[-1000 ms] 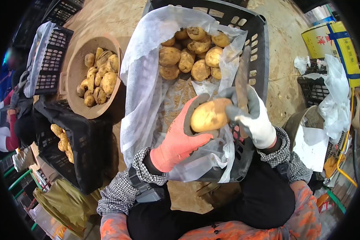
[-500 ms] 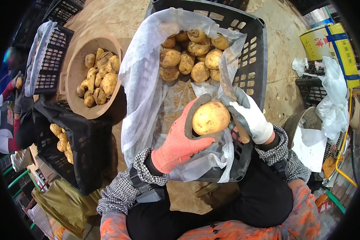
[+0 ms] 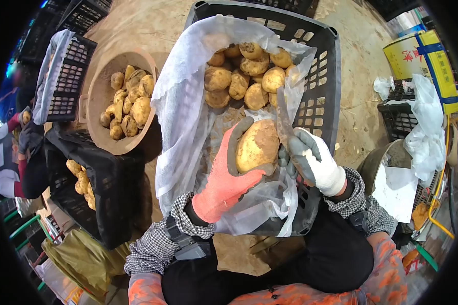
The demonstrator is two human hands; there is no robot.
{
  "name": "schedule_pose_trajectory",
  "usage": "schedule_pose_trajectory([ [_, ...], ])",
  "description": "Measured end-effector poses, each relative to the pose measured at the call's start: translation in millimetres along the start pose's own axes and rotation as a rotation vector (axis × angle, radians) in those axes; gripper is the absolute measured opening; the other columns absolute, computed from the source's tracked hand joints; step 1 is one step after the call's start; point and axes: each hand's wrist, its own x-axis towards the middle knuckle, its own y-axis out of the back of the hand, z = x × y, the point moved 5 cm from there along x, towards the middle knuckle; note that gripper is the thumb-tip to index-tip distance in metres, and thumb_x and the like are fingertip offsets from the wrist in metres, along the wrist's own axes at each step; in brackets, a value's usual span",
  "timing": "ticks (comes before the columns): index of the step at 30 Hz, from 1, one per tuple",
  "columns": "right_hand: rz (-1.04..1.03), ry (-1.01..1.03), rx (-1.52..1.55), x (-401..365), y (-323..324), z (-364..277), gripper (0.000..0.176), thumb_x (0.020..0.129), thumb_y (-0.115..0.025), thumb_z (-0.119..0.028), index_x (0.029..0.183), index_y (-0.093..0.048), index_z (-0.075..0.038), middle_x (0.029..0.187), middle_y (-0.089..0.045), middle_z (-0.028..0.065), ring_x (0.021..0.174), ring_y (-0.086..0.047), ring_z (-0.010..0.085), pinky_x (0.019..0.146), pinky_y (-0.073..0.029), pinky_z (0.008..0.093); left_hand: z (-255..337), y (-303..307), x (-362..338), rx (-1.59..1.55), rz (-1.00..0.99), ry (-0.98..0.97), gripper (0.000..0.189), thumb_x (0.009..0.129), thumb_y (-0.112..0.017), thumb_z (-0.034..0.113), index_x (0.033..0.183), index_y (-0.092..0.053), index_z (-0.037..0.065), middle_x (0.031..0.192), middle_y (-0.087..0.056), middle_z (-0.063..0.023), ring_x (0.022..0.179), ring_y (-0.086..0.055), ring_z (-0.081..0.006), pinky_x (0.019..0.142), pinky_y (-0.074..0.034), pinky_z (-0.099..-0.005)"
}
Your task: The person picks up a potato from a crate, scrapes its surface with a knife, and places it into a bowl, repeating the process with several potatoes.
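Observation:
My left hand [image 3: 224, 175], in a red glove with grey palm, is closed round a large potato [image 3: 258, 146] with a soil-coated patch on its upper side. My right hand [image 3: 314, 161], in a white and grey glove, grips a knife [image 3: 283, 113] whose stained blade points up and away, close beside the potato. Its handle is mostly hidden by the fingers. Both hands are over a black plastic crate [image 3: 320, 84] lined with a white sheet [image 3: 180, 86]. Several potatoes [image 3: 256, 95] are heaped at the crate's far end, with loose soil on the liner nearer me.
Left of the crate stands a brown basin [image 3: 94, 114] of potatoes, many cut or misshapen. Nearer is a black-lined crate [image 3: 114, 188] holding more potatoes. A co-worker's gloved hand [image 3: 24, 134] shows at far left. On the right are a yellow box [image 3: 420, 58] and plastic bags [image 3: 422, 132].
The potato has turned in my left hand, so a soil-covered side now shows instead of a cleaner one. My right hand with the knife has shifted slightly down and left.

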Motion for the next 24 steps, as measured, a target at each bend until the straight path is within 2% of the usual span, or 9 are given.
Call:
schedule_pose_trajectory([
  [3, 0.04, -0.164, 0.128, -0.9, -3.9, 3.9, 0.034, 0.097, -0.047, -0.037, 0.09, -0.051, -0.004, 0.073, -0.056, 0.001, 0.058, -0.049, 0.0058, 0.053, -0.039, 0.0221, -2.8, -3.7, 0.1, -0.053, 0.025, -0.038, 0.082, 0.071, -0.066, -0.004, 0.142, -0.027, 0.011, 0.131, -0.044, -0.0059, 0.104, -0.05, -0.0124, 0.076, -0.046, -0.0242],
  [5, 0.025, 0.04, 0.035, -1.4, -3.6, 2.8, 0.037, 0.097, -0.046, -0.04, 0.089, -0.05, -0.004, 0.071, -0.054, 0.0003, 0.056, -0.049, 0.0057, 0.052, -0.039, 0.0222, -1.6, -5.3, 0.9, 0.073, 0.054, -0.094, 0.081, 0.071, -0.066, -0.004, 0.141, -0.028, 0.012, 0.128, -0.045, -0.0057, 0.1, -0.051, -0.0109, 0.068, -0.045, -0.021],
  [8, -0.019, -0.118, 0.149, -6.1, -11.3, -4.3, 0.036, 0.097, -0.045, -0.039, 0.089, -0.049, -0.004, 0.07, -0.052, -0.0001, 0.055, -0.048, 0.0058, 0.051, -0.039, 0.0223, -6.3, -4.1, 1.6, 0.052, 0.016, -0.032, 0.083, 0.07, -0.066, -0.003, 0.142, -0.027, 0.013, 0.127, -0.045, -0.0062, 0.102, -0.051, -0.0108, 0.07, -0.046, -0.0213],
  [11, -0.057, -0.059, 0.154, -7.0, -13.7, 3.5, 0.032, 0.097, -0.046, -0.035, 0.092, -0.05, -0.003, 0.07, -0.052, 0.0008, 0.053, -0.046, 0.0063, 0.05, -0.039, 0.0231, -2.7, -6.8, -2.8, 0.109, -0.065, 0.145, 0.085, 0.07, -0.067, -0.001, 0.143, -0.027, 0.012, 0.126, -0.045, -0.0071, 0.097, -0.052, -0.0114, 0.072, -0.047, -0.0237],
  [13, -0.097, -0.001, 0.105, -7.2, -13.1, 1.5, 0.031, 0.096, -0.046, -0.033, 0.093, -0.05, -0.002, 0.07, -0.051, 0.0015, 0.053, -0.046, 0.0067, 0.05, -0.039, 0.0236, -4.5, -6.0, -3.8, 0.121, -0.066, 0.158, 0.085, 0.069, -0.067, 0.0, 0.143, -0.026, 0.011, 0.125, -0.046, -0.0074, 0.093, -0.054, -0.0114, 0.071, -0.048, -0.0243],
  [15, -0.122, -0.188, 0.08, -9.1, -13.9, 3.9, 0.03, 0.094, -0.047, -0.032, 0.093, -0.051, -0.002, 0.068, -0.052, 0.002, 0.052, -0.046, 0.0076, 0.049, -0.039, 0.0244, -7.3, -4.7, -4.2, 0.134, -0.067, 0.17, 0.085, 0.069, -0.068, 0.001, 0.143, -0.026, 0.009, 0.124, -0.047, -0.0077, 0.088, -0.055, -0.0114, 0.069, -0.049, -0.0249],
  [17, -0.134, -0.182, 0.032, -8.8, -15.3, -2.8, 0.03, 0.094, -0.047, -0.032, 0.093, -0.051, -0.003, 0.066, -0.052, 0.0018, 0.052, -0.046, 0.0077, 0.049, -0.039, 0.0247, -6.3, -4.3, -2.4, 0.36, -0.098, 0.093, 0.087, 0.068, -0.066, -0.001, 0.144, -0.025, 0.008, 0.123, -0.048, -0.0066, 0.105, -0.052, -0.0133, 0.086, -0.046, -0.027],
  [20, -0.163, -0.149, -0.023, -7.8, -13.9, 5.7, 0.029, 0.093, -0.048, -0.032, 0.092, -0.052, -0.003, 0.063, -0.051, 0.001, 0.052, -0.047, 0.0076, 0.049, -0.038, 0.025, -5.2, -3.5, -2.4, 0.354, -0.114, 0.13, 0.085, 0.069, -0.066, -0.001, 0.144, -0.026, 0.009, 0.117, -0.052, -0.0051, 0.094, -0.055, -0.0098, 0.076, -0.047, -0.0235],
  [24, -0.216, -0.221, -0.109, -8.3, -17.3, -7.1, 0.029, 0.093, -0.049, -0.031, 0.095, -0.053, -0.002, 0.066, -0.053, 0.0025, 0.052, -0.05, 0.0077, 0.049, -0.039, 0.0259, -6.2, 0.6, -2.4, 0.381, -0.172, 0.162, 0.084, 0.07, -0.066, 0.0, 0.143, -0.027, 0.008, 0.118, -0.051, -0.0049, 0.096, -0.055, -0.0103, 0.083, -0.045, -0.0251],
])
